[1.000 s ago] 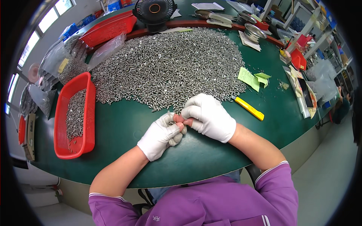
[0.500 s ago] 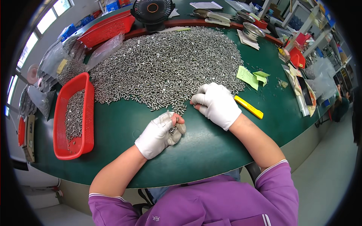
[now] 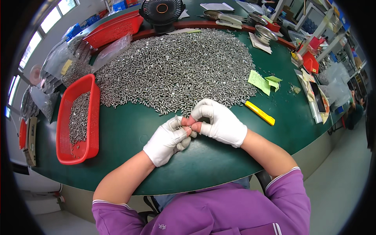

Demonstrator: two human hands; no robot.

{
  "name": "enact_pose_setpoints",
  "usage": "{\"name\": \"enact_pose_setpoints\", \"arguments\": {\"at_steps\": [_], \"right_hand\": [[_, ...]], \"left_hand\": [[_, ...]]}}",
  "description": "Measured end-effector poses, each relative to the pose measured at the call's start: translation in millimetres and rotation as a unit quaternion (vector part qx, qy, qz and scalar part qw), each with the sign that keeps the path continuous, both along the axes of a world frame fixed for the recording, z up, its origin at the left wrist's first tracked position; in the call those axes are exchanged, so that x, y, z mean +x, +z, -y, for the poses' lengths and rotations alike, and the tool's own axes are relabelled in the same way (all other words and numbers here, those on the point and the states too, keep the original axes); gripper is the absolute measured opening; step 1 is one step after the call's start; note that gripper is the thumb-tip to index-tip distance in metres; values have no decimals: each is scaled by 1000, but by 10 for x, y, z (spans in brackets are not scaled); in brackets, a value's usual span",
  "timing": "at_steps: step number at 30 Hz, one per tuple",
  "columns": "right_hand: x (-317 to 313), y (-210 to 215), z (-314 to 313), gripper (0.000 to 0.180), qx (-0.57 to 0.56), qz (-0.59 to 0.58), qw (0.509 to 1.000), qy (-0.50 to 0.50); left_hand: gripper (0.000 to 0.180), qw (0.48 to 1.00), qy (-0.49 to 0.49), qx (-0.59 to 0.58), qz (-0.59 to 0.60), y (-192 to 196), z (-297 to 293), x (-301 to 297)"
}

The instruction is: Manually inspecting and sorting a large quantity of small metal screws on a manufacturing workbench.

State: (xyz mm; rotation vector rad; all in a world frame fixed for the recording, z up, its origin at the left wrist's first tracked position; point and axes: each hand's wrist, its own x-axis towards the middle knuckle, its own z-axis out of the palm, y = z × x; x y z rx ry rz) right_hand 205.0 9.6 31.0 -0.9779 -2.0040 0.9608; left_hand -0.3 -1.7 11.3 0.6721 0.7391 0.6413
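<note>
My left hand (image 3: 167,140), in a white glove with bare fingertips, is closed just in front of a wide heap of small silver metal pins (image 3: 176,70). A few such pins showed in its curled fingers half a second ago; the fingers now cover them. My right hand (image 3: 221,123), gloved the same way, is pinched, its bare thumb and forefinger meeting the left fingertips. Whatever lies between the fingertips is too small and covered to make out. To the right of my right hand a yellow utility knife (image 3: 260,113) lies on the green table (image 3: 219,164).
A red basket (image 3: 94,117) with more pins stands at the left. Bags of pins (image 3: 43,102) sit beyond it. Behind the heap are a black fan (image 3: 162,13) and a red basket (image 3: 113,29). Green paper slips (image 3: 259,81) and a metal bowl (image 3: 265,34) are at the right.
My right hand has come from the heap's near edge toward me and left, and its fingertips now meet those of my left hand. The left hand has barely moved.
</note>
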Motion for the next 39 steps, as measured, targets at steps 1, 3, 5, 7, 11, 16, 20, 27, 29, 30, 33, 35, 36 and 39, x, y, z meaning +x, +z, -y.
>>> {"name": "enact_pose_setpoints", "arguments": {"at_steps": [1, 3, 5, 7, 11, 16, 20, 27, 29, 30, 33, 35, 36, 39], "right_hand": [[3, -2, -7, 16, 0, 0, 1000, 0], [20, -20, -42, 15, 13, 9, 1000, -6], [44, -61, -102, 13, 90, 75, 991, -68], [81, -129, -167, 11, 170, 132, 972, -96], [94, -161, -203, 10, 218, 257, 935, -108], [69, -127, -193, 10, 220, 314, 918, -103], [52, -60, -127, 14, 228, 192, 950, -93], [1, 66, -43, 19, 255, 134, 957, -32], [20, 56, -34, 13, 226, 119, 967, -18], [25, 37, -40, 13, 226, 119, 967, -19], [42, -32, -82, 13, 208, 75, 975, -22], [64, -53, -132, 15, 210, 104, 970, -67], [77, -81, -142, 14, 217, 137, 962, -94], [105, -139, -178, 12, 224, 200, 947, -112]], "left_hand": [[13, 1000, 3, 3, -2, -6, 0, 0], [13, 1000, 6, 5, -5, -27, -11, -6], [16, 997, -29, 13, 73, -54, -35, -34], [17, 998, -26, 8, 62, -47, -35, -38], [21, 1000, -2, -1, 26, -6, -15, -14], [24, 999, -12, 9, 29, 6, -14, -30], [27, 998, -32, 21, 39, -3, -28, -45], [29, 996, -48, 59, 47, -44, -29, -33], [24, 997, -49, 51, 13, 0, -24, -7], [24, 997, -50, 51, 13, -5, -26, 0], [20, 998, -38, 42, 20, -33, -25, 2], [19, 998, -35, 43, 11, -47, -22, -18], [19, 998, -35, 43, 11, -51, -18, -16], [21, 998, -26, 48, -1, -47, -18, -10]]}}
